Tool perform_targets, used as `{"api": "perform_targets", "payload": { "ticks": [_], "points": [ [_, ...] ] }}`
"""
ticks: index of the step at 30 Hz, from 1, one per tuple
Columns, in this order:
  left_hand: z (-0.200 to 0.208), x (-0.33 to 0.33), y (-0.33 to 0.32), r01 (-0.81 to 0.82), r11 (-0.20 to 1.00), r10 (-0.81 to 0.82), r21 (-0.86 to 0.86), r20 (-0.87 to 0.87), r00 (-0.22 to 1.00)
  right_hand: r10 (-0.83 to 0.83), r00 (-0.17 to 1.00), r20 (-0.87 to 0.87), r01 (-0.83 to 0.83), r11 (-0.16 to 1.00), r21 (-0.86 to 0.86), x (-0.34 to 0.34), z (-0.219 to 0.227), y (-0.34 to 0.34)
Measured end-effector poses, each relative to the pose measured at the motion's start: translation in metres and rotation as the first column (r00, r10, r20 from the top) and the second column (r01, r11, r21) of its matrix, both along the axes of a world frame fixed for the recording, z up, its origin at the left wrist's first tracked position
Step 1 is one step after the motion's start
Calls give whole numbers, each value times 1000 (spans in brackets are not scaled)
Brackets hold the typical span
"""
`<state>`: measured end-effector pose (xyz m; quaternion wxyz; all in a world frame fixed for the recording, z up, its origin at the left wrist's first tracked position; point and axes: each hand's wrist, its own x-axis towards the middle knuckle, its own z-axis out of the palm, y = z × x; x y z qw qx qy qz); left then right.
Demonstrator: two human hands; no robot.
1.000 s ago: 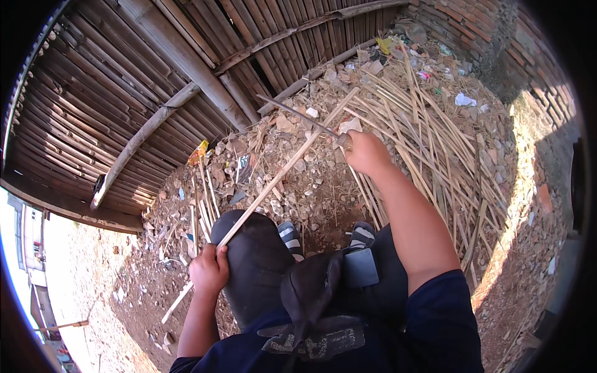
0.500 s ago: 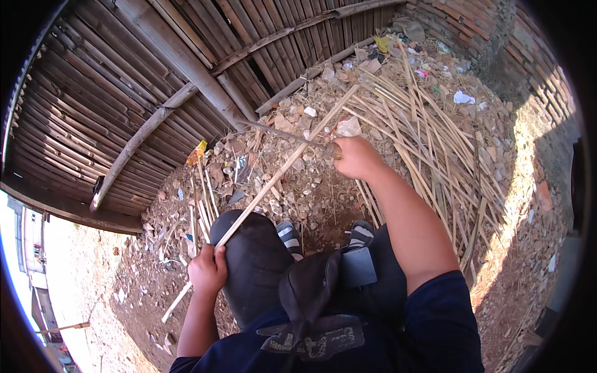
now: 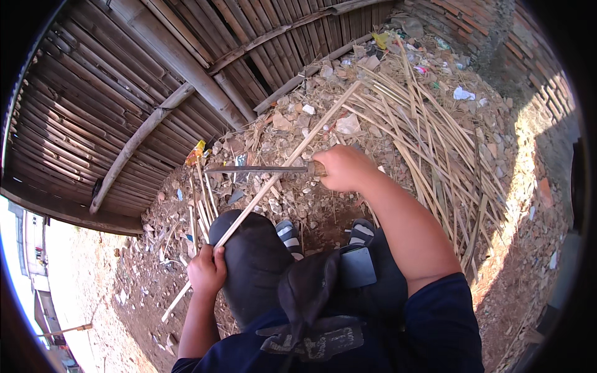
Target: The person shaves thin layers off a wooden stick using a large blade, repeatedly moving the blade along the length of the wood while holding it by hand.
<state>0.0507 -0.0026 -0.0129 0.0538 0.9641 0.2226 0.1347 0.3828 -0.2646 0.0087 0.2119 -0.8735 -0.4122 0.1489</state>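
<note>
My left hand (image 3: pixel 207 270) is closed round the lower part of a long pale bamboo strip (image 3: pixel 261 194). The strip slants up and to the right across my left knee, its far end near the bamboo pile. In my right hand (image 3: pixel 344 168) is the wooden handle of a long machete (image 3: pixel 261 168). Its dark narrow blade points left and crosses the strip above the knee. Whether the edge bites into the strip, I cannot tell.
A heap of loose bamboo strips (image 3: pixel 429 149) lies to the right on rubble-strewn ground. Several short strips (image 3: pixel 202 199) stand left of my knee. A bamboo wall (image 3: pixel 149 81) rises at the far left, a brick wall (image 3: pixel 472 28) at the far right. A dark flat object (image 3: pixel 357 267) rests on my lap.
My right hand has come slightly nearer and to the left, bringing the machete down along the strip toward my knee. The blade has turned level. My left hand and the strip are almost unmoved.
</note>
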Motion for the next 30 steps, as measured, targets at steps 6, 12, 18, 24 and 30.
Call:
{"api": "perform_targets", "payload": {
  "ticks": [6, 12, 18, 24, 30],
  "points": [
    [0, 6, -2, 0, 1000, -1, 31, 26, 1000, -430, 902, -34, 431, 898, 84, 44, -28, -28],
    [4, 6, -5, -5, 1000, 6, 30, -22, 1000, -329, 943, -43, 330, 944, 20, 19, -9, -17],
    [5, 3, -4, -53, 999, 53, 13, -47, 997, -11, 1000, -13, 9, 994, -110, 7, 6, -5],
    [6, 9, -6, -40, 999, 42, 28, -48, 998, -400, 913, -82, 400, 916, -14, 52, -19, -50],
    [3, 6, -3, -24, 999, 25, 22, -42, 999, -272, 961, -55, 270, 962, -40, 23, -10, -22]
  ]
}}
